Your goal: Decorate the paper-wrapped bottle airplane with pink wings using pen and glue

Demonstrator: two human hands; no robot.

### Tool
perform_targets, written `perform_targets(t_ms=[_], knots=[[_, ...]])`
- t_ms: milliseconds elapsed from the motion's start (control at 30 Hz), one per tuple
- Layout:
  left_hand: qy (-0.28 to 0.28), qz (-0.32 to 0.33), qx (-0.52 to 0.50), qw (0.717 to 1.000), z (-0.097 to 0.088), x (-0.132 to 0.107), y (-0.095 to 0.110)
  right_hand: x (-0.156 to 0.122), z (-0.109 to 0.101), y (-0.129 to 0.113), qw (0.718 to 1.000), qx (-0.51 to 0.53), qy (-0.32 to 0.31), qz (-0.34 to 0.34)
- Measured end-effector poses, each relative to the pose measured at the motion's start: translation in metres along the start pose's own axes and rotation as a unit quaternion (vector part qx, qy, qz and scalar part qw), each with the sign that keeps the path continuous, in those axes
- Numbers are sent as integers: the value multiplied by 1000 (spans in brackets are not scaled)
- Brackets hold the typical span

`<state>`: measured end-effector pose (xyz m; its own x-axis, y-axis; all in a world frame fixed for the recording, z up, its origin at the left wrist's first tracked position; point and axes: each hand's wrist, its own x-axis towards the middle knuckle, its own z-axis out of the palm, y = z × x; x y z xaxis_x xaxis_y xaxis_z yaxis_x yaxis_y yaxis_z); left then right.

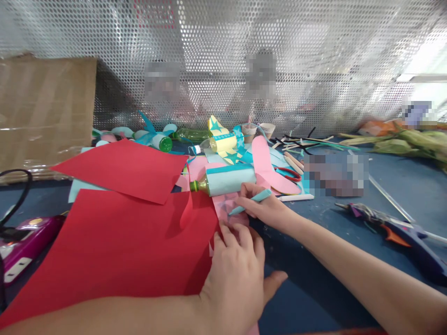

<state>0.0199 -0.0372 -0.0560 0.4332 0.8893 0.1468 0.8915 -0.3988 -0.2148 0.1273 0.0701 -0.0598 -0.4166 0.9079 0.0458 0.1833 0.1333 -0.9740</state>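
My right hand [260,204] is closed round a light blue pen [256,199], its tip down at a piece of pink paper [223,204]. Faint lines show on that paper near the tip. Palm down, my left hand [237,265] rests on the lower part of the pink paper, fingers stretched and thumb out to the right; it covers much of the sheet. To its left spreads a large red paper sheet [139,242]. Just behind both hands lies a green-capped bottle wrapped in pale blue paper [230,179], with pink paper wings [263,160] at its right end.
A second red sheet [129,170] overlaps the first. At right lies a glue gun [394,232]; a purple device [33,244] is at left. Red-handled scissors [289,174], a yellow-wrapped bottle [223,142] and paper cups [249,132] sit further back. Cardboard [49,116] leans against perforated metal [209,56].
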Motion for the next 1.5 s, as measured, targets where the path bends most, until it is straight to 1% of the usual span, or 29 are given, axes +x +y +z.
perform_targets(t_ms=[233,433,567,733,933,1200,1333,1500], knots=[[10,-1,0,1000,1,0,1,1,-1,0,1000,-20,17,12],[-4,1,6,1000,0,0,1,1,-2,2,999,-41,30,15],[-4,1,3,1000,-1,-1,0,1,-5,3,998,-8,64,-17],[6,-1,1,1000,1,-2,0,4,-6,7,995,-48,76,-43],[5,-2,-10,1000,1,-1,-1,9,-2,14,991,-64,95,-62],[-4,-7,-19,1000,0,0,0,8,2,13,993,-67,76,-66],[2,-6,-23,1000,0,0,0,7,1,13,992,-78,76,-62],[12,-5,-18,1000,1,0,0,8,1,13,994,-60,72,-63]])
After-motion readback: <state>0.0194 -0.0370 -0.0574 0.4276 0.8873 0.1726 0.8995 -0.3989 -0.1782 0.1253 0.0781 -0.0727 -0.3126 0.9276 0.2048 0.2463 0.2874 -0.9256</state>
